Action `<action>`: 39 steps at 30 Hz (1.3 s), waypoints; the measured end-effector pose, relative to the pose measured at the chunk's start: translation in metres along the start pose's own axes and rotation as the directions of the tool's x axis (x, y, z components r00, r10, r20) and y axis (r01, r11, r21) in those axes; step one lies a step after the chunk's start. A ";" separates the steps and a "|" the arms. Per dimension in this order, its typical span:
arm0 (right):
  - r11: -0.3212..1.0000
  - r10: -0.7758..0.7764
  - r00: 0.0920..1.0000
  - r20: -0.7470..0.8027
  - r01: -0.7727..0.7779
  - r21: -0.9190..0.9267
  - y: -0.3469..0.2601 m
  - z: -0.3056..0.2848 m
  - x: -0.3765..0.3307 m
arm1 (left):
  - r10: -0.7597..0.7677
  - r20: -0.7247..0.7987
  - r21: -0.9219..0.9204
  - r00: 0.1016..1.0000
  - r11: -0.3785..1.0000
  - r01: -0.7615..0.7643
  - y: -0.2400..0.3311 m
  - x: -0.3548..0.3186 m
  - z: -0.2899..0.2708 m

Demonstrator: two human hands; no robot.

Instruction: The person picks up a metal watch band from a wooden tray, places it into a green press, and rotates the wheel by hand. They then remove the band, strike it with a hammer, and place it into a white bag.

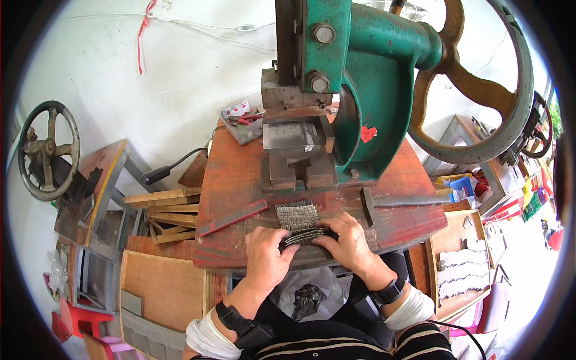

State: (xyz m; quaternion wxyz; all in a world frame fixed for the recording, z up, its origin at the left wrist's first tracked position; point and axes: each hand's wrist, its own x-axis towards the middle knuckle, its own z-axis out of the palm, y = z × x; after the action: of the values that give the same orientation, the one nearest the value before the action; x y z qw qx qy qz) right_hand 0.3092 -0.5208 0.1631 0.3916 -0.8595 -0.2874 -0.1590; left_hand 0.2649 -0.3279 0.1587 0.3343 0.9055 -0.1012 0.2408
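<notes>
My left hand (266, 251) and my right hand (347, 241) pinch the two ends of a row of small dark metal pieces (303, 236) above the front of the wooden bench (408, 222). The pieces stand pressed side by side, slightly curved; their exact kind I cannot make out. Just beyond them, a flat batch of grey metal pieces (296, 211) lies in rows on the bench. Behind that batch stands a green hand press (378, 114) with a steel die block (300, 165). A red bar (234, 218) lies left of my hands, and a hammer (396, 201) lies right.
A wooden tray (162, 264) with grey metal pieces sits at the lower left, another tray (441, 309) at the right. A bag (336, 285) of dark scraps hangs below the bench edge. A plastic bin (245, 133) stands behind; the press's large wheel (510, 138) overhangs the right.
</notes>
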 end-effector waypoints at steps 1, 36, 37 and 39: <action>1.000 -0.001 1.000 0.000 0.001 0.000 0.000 0.000 0.001 | 0.000 0.000 0.000 1.000 1.000 0.000 0.002 0.001 -0.001; 0.460 0.402 0.802 0.442 -0.595 0.660 -0.023 -0.064 0.009 | -0.284 0.473 -0.853 0.834 0.089 0.514 0.032 0.017 -0.015; 0.458 0.405 0.801 0.441 -0.595 0.660 -0.023 -0.064 0.010 | -0.284 0.484 -0.860 0.828 0.021 0.510 0.032 0.018 -0.014; 0.328 0.349 0.833 0.429 -0.538 0.777 -0.024 -0.064 0.011 | -0.274 0.491 -0.858 0.827 0.015 0.514 0.034 0.021 -0.017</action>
State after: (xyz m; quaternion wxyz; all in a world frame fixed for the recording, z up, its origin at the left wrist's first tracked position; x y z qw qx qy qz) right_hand 0.3005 -0.5533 0.2238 0.7733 -0.5890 -0.1147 0.2048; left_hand 0.2649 -0.3431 0.1990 0.8770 0.4749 -0.0049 -0.0726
